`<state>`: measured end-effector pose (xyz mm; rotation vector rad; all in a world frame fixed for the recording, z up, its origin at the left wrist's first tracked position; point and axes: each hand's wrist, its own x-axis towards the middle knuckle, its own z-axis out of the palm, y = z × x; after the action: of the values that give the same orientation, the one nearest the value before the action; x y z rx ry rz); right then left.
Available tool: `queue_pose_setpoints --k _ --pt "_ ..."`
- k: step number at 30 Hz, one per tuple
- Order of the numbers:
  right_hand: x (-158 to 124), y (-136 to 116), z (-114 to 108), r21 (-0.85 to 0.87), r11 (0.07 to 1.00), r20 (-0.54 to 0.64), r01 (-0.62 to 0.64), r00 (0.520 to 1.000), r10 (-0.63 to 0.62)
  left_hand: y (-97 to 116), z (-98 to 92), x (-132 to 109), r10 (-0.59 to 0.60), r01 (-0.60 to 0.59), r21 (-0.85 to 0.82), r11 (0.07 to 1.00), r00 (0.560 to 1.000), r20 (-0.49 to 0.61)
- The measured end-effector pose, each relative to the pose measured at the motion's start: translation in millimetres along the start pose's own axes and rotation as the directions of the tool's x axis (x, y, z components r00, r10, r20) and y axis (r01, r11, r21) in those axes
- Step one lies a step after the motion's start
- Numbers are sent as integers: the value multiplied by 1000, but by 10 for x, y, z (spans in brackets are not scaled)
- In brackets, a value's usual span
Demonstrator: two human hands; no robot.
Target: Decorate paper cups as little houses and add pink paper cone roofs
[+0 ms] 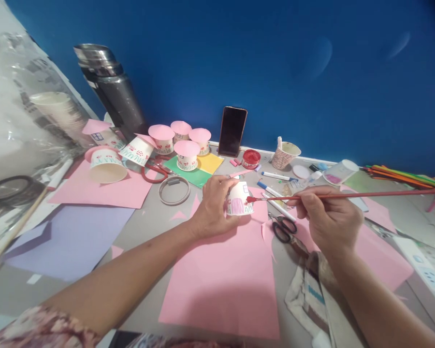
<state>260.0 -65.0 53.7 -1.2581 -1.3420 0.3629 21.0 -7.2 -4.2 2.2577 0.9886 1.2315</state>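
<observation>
Fingers of the left hand (210, 211) are gripping the white paper cup (238, 198) above the far end of the pink sheet (224, 280); those of the right hand (328, 220) are pinching a red paintbrush (384, 194), its bristles seemingly touching the cup's right side. For crisp marks, the left should be bracing firmly, the right stroking lightly, avoiding the purple arch. Red paint (251, 158) is standing beyond the sheet.

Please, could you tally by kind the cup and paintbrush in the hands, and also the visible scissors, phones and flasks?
Held cup: 1
Held paintbrush: 1
Black-handled scissors and red-handled scissors: 2
Phone: 1
Flask: 1
Total: 6
</observation>
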Motion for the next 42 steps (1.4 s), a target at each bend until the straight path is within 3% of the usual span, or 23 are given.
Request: queue_pose_setpoints --k 7,20,29,35,42 --pt "-12 -5 -120 -134 969 140 207 972 -188 2 21 0 -27 27 1 1000 999 -20" --pt "-5 10 -168 -101 937 290 335 911 -294 44 50 -5 -3 5 43 999 999 -48" --pt "-5 -16 -145 -78 931 325 356 892 -314 48 52 -7 -2 4 67 998 999 -40" --pt "-21 0 -203 -158 941 219 299 940 -261 24 61 -10 -22 24 56 998 999 -36" --pt "-37 -2 -195 -192 944 226 268 948 -223 32 43 -7 -16 17 44 999 1000 -24"
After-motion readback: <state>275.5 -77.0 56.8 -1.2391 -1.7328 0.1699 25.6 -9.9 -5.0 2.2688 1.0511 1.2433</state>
